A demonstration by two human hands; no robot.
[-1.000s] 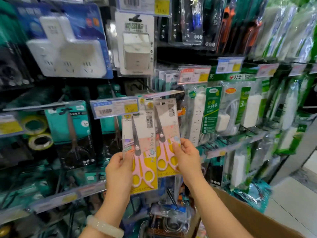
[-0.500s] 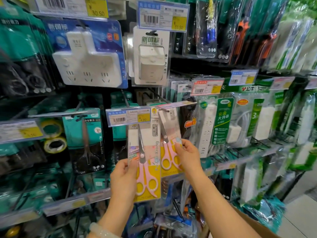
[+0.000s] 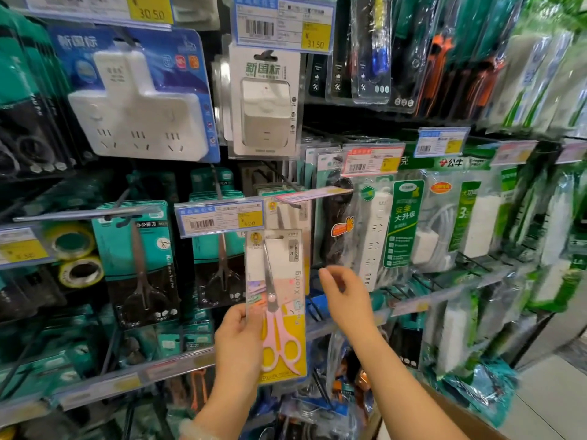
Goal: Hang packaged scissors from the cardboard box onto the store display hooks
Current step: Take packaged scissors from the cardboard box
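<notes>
The left hand pinches a pack of pink-handled scissors by its lower left edge, thumb on the front, holding it upright. Above that hand, the pack's hang hole sits below the display hook, so this pack is not yet hung. A matching pack already hangs on the hook, just above and behind the held one. The right hand is beside the held pack on its right, fingers loosely curled and gripping nothing. Below the right forearm, a corner of the cardboard box shows; its contents are out of view, so how many packs remain cannot be told. What is left: lift the held pack and thread it on.
</notes>
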